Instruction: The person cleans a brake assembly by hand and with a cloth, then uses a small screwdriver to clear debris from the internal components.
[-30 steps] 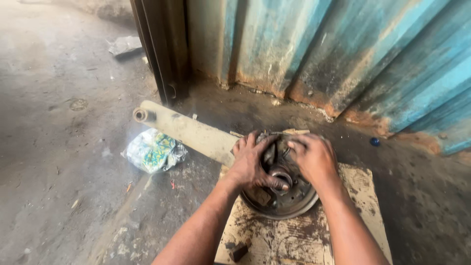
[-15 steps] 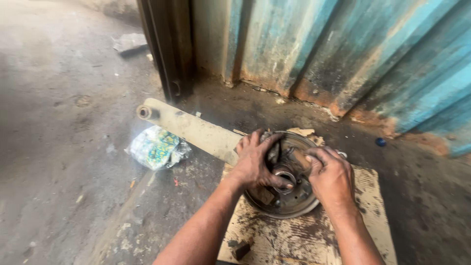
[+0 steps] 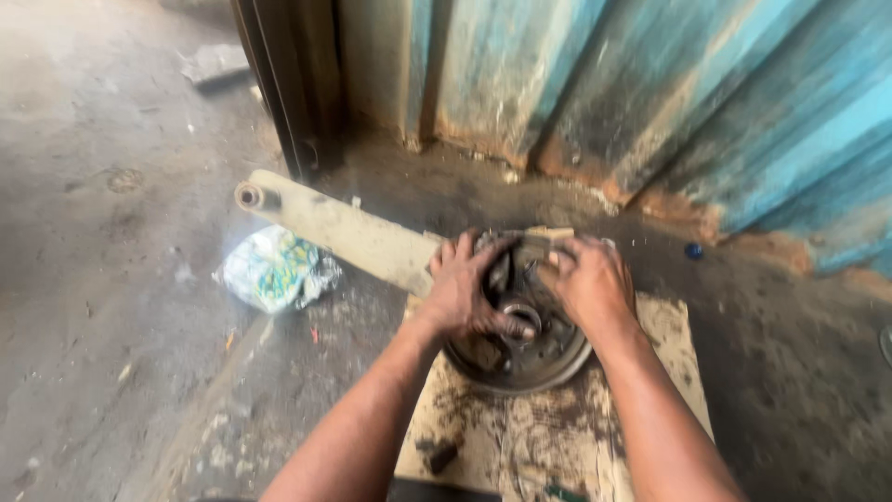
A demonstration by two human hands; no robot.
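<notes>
A round, greasy metal drum (image 3: pixel 520 358) is set on a stained cardboard sheet (image 3: pixel 557 437) on the floor. Its upper half is covered by both hands. The left hand (image 3: pixel 467 288) is curled over the rim at 10 o'clock; the right hand (image 3: pixel 587 279) is closed at 1 o'clock on a part too blurred to identify. A pale beam (image 3: pixel 334 228) extends toward 10 o'clock, with a crumpled wrapper (image 3: pixel 274 270) beside it.
</notes>
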